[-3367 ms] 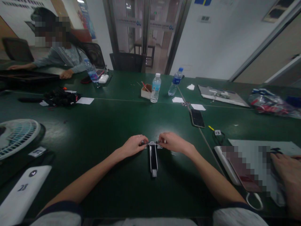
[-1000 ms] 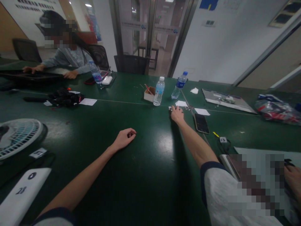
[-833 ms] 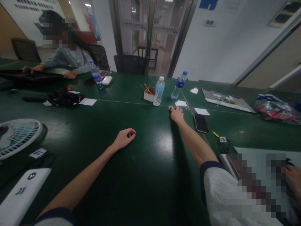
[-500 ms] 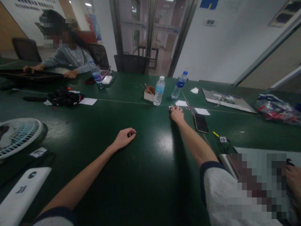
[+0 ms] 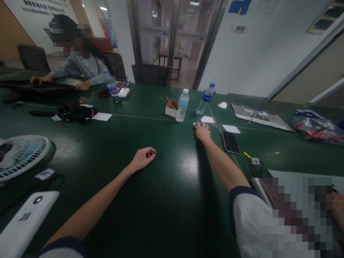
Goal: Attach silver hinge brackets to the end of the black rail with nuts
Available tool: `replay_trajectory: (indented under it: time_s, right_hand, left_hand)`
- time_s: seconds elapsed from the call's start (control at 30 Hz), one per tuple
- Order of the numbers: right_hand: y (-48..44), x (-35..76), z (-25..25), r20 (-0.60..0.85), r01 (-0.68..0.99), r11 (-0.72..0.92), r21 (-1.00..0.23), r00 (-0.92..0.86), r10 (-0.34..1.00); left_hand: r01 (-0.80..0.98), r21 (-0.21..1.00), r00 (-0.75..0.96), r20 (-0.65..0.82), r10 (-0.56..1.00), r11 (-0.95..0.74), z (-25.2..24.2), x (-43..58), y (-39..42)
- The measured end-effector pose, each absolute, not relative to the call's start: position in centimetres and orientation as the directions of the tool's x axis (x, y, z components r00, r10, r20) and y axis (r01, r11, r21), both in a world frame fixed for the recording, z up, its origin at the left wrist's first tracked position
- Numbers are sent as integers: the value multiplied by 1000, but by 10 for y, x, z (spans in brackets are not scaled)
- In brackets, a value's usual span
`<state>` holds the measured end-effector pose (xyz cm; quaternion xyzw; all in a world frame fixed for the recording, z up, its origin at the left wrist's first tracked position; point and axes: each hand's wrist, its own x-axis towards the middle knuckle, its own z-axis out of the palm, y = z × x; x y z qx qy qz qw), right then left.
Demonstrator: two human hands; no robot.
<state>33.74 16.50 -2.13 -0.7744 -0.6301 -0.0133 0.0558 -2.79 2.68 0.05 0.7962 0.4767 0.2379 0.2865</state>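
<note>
My left hand rests on the dark green table, a little left of centre. Its fingers are loosely curled against the thumb, and I see nothing in them. My right arm is stretched far forward. My right hand lies palm down with its fingertips on a small strip of black-and-white parts. A dark phone lies just to the right of that hand.
Two water bottles and a small cardboard box stand beyond my right hand. A fan and a white device marked 23 are at the left. A person sits far left; another person's hand is at the right edge.
The black and silver device that both hands held 3.4 s ago is out of view. My right arm has reached forward to the strip. Over the last second nothing has visibly moved.
</note>
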Motion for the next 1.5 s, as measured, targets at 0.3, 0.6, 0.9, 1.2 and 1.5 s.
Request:
replay_trajectory:
  time_s: [0.3, 0.6, 0.9, 1.2, 1.5]
  right_hand:
    - [163, 335, -19, 105, 978, -201, -48, 205, 973]
    - [154, 334, -15, 82, 986, -161, -48, 164, 983]
    - [154, 357, -12, 128, 963, -208, -171, 231, 964]
    - [174, 377, -30, 62, 851, -389, -353, 436, 898]
    - [172, 378, -33, 66, 807, -393, -441, 466, 882]
  left_hand:
    - [634, 680, 431, 84, 898, -368, 4, -27, 25]
    - [638, 682, 426, 75, 902, -358, 8, -27, 23]
    - [643, 680, 422, 71, 904, -353, 8, -26, 23]
    - [639, 684, 428, 64, 901, -352, 5, -28, 25]
    - [630, 686, 431, 83, 899, -365, 1, -28, 26]
